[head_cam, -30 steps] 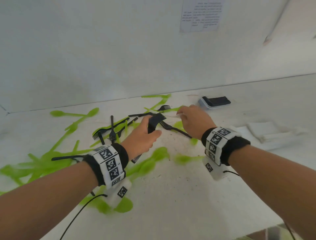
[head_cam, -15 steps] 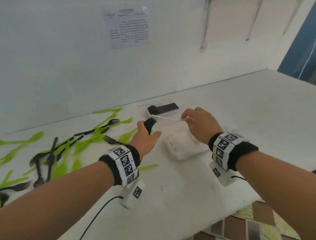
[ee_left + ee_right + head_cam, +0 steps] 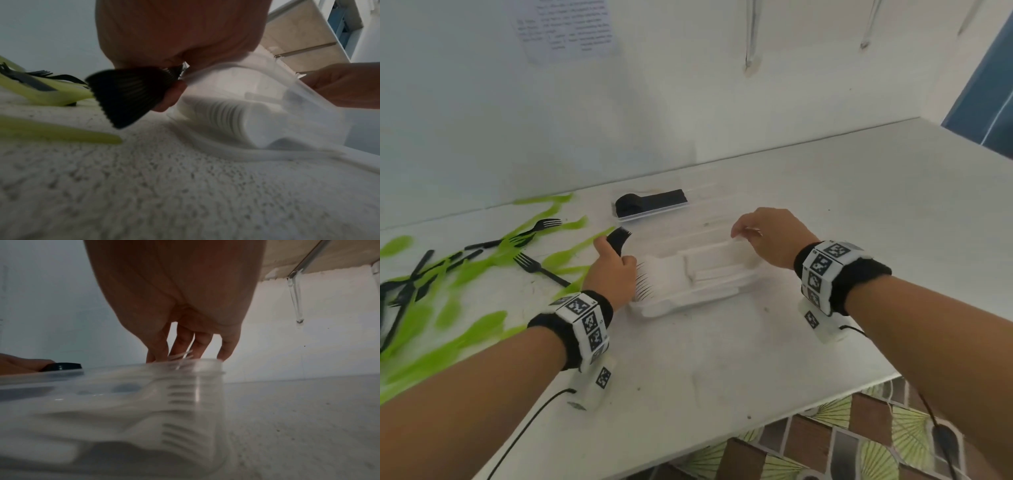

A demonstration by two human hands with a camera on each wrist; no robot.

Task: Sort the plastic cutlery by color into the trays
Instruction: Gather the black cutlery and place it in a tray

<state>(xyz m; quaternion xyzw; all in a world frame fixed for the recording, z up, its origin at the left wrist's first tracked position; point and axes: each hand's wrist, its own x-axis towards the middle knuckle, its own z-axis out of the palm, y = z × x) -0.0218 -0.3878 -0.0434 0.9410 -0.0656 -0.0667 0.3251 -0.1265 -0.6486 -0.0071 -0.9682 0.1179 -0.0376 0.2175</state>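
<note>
My left hand grips a stack of black forks, tines up, just left of a clear tray packed with white cutlery. In the left wrist view the same black stack fans out below my thumb beside the tray. My right hand hovers over the tray's far right end and pinches a white fork at the tray rim. A second tray with black cutlery lies behind, near the wall.
Loose green cutlery and black forks are scattered over the white counter to the left. The counter's front edge runs lower right above patterned floor tiles. A wall stands close behind.
Both hands moved right from the scattered pile to the clear tray. The right hand brought the white fork down over the tray; the left hand still holds the black stack.
</note>
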